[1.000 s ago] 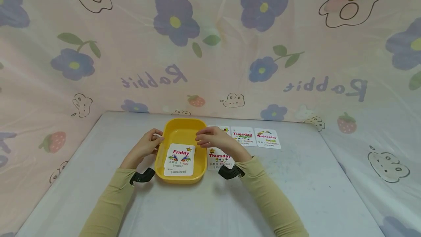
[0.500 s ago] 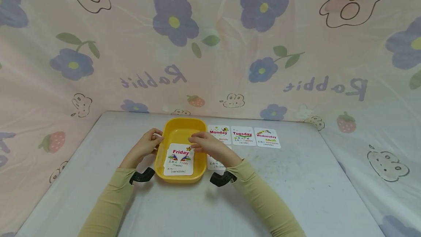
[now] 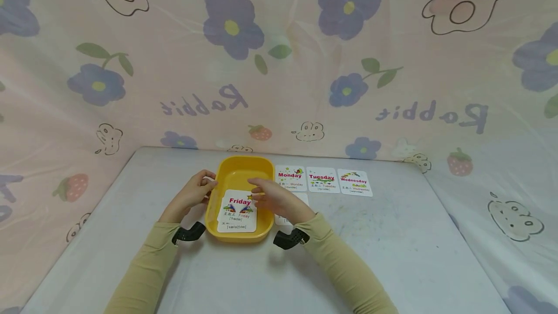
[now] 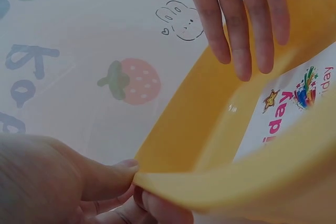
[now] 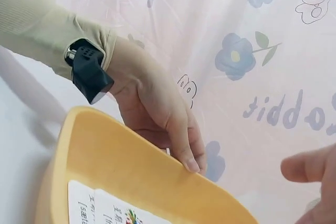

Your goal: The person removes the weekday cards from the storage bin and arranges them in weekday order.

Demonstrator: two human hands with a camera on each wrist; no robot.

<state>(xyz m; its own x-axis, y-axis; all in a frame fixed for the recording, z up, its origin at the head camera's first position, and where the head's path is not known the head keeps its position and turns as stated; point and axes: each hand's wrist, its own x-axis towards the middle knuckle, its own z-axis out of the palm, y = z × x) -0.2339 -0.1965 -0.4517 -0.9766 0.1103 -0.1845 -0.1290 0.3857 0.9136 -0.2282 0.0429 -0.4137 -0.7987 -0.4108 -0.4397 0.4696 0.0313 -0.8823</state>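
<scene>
My left hand (image 3: 192, 196) pinches the left rim of a yellow plastic tray (image 3: 240, 178), thumb on top and fingers beneath in the left wrist view. Inside the tray lies a white Friday card (image 3: 235, 207), overlapping another card (image 5: 79, 203) that shows only along its edges. Over the tray's right rim hovers my right hand (image 3: 281, 200), its fingers straight and spread in the left wrist view, near the Friday card's upper right corner. No card shows in its grasp. Under that hand, a card (image 3: 283, 220) on the table is mostly hidden.
Right of the tray, a Monday card (image 3: 289, 178), a Tuesday card (image 3: 323, 180) and a Wednesday card (image 3: 355, 182) lie in a row on the white table (image 3: 392, 246). A patterned curtain (image 3: 279, 96) hangs behind the table.
My right hand has moved left and nearer to me, from the Monday card's edge toward the Friday card. Monday is now uncovered; the Thursday card is more covered. The left hand has stayed put.
</scene>
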